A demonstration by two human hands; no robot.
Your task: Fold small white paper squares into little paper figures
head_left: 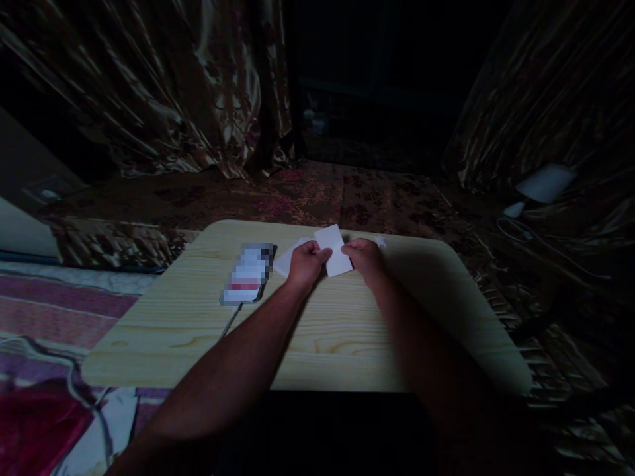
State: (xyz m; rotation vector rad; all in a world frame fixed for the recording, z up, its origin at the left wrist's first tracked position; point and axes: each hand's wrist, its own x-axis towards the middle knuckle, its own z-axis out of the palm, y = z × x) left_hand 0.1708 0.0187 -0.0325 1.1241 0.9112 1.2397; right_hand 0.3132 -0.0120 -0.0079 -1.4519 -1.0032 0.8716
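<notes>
A small white sheet of paper [336,250] is held over the far middle of a light wooden table [307,324]. My left hand [306,262] pinches its left edge, fingers closed. My right hand [364,256] pinches its right edge, fingers closed too. Another white paper [286,260] lies flat on the table, partly under my left hand. A tiny white scrap [381,242] lies just past my right hand.
A phone [248,274] lies left of my hands with a cable [229,322] running toward the table's near edge. Patterned fabric covers the floor and hangs behind. A white object [546,182] and cord lie at the right. The room is dim.
</notes>
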